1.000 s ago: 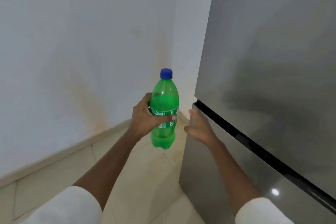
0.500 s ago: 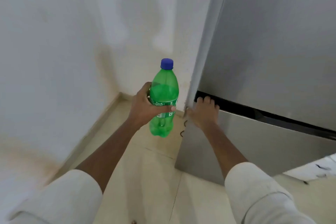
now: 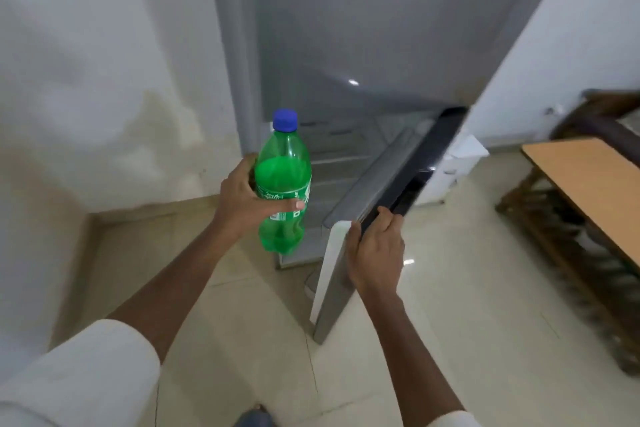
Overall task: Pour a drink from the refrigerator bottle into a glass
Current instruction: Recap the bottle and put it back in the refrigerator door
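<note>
Green bottle [image 3: 283, 184] (blue cap on, partly full): left hand [image 3: 242, 203] fingers wrapped round. Right hand [image 3: 375, 251] fingers gripping open refrigerator door [image 3: 349, 253] edge.

Both arms wear white sleeves [image 3: 79, 378] pushed up above the forearms; the right cuff [image 3: 446, 421] barely shows. Both hands [image 3: 375, 255] are bare, without rings or watch.

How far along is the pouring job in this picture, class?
Done: the green bottle is held upright in the left hand, blue cap still on. In hand: the right hand grips the top edge of the open lower fridge door. Left: uncapping and pouring; no glass is in view.
</note>
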